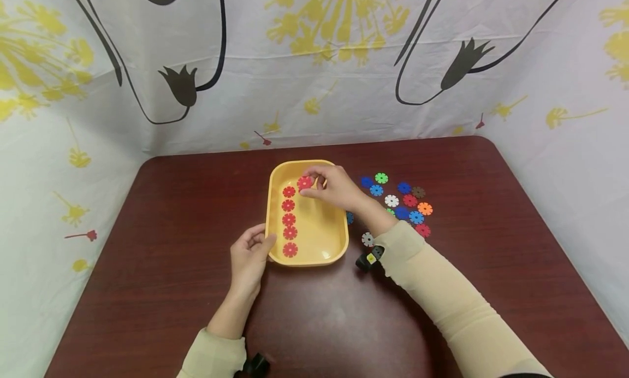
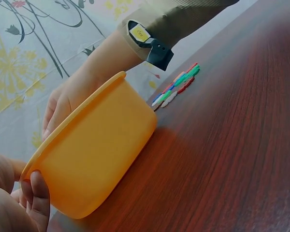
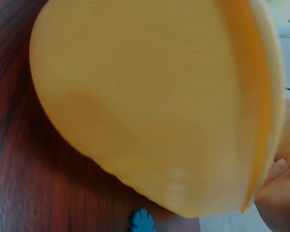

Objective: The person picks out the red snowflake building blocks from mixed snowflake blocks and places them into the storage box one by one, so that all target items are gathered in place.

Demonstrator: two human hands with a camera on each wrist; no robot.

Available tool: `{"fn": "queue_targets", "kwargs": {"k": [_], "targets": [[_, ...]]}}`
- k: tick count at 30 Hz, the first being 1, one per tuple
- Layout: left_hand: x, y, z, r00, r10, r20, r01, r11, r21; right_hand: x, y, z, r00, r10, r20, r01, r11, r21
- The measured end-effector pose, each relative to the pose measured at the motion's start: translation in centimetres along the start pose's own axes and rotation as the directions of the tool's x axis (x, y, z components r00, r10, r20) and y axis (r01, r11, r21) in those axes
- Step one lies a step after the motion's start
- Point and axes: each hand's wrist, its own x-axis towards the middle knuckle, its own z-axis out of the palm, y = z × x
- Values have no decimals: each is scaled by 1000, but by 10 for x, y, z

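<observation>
A yellow plastic tray (image 1: 319,225) with rounded corners stands on the table, its outer wall filling much of both wrist views. My left hand (image 1: 251,255) grips its left rim, the thumb over the edge and fingers outside. Along the tray's left side, several red notched discs (image 1: 290,219) lie in a column. Over the far part of the tray, my right hand (image 1: 336,187) pinches another red notched disc (image 1: 304,183) between thumb and fingers, just right of the column's top. In the right wrist view the tray's wall hides most of that hand.
Right of the tray, several loose notched discs (image 1: 391,201) in blue, green, white, red, orange and brown lie scattered on the dark wooden table (image 1: 187,214), partly under the right forearm. A patterned cloth (image 1: 295,105) hangs behind the table's far edge.
</observation>
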Motion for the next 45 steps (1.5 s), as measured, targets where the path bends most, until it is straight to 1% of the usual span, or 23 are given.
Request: {"fn": "queue_targets", "kwargs": {"k": [6,10,13,17,23,25,28,31,34,38,41,45], "targets": [[0,0,0,1000,0,5,0,1000,6,6,-2,8,999,-13,53,14,1000,-17],[0,0,0,1000,2,1,-2,1000,12,10,-4,13,996,24,88,-18,998,-65],[1,0,0,1000,0,-1,0,1000,14,14,-5,18,991,71,112,-54,988,-146],[1,0,0,1000,0,1,0,1000,20,16,-8,24,982,135,136,-97,962,-254],[1,0,0,1000,-3,3,3,1000,23,16,-13,30,958,240,159,-172,919,-354],[1,0,0,1000,-5,3,5,1000,20,15,-13,31,950,262,169,-176,899,-401],[1,0,-1,1000,-7,1,7,1000,17,14,-13,33,942,275,190,-160,870,-466],[1,0,-1,1000,-10,3,10,1000,18,13,-15,32,940,275,201,-145,857,-495],[1,1,-1,1000,-12,3,12,1000,21,11,-16,28,950,253,186,-137,868,-477],[1,1,0,1000,-11,4,11,1000,22,8,-16,20,972,192,138,-122,907,-403],[1,1,0,1000,-10,5,10,1000,20,5,-13,12,985,133,106,-92,939,-331],[1,1,0,1000,-14,3,14,1000,17,-2,-7,3,996,38,77,-18,970,-241]]}}
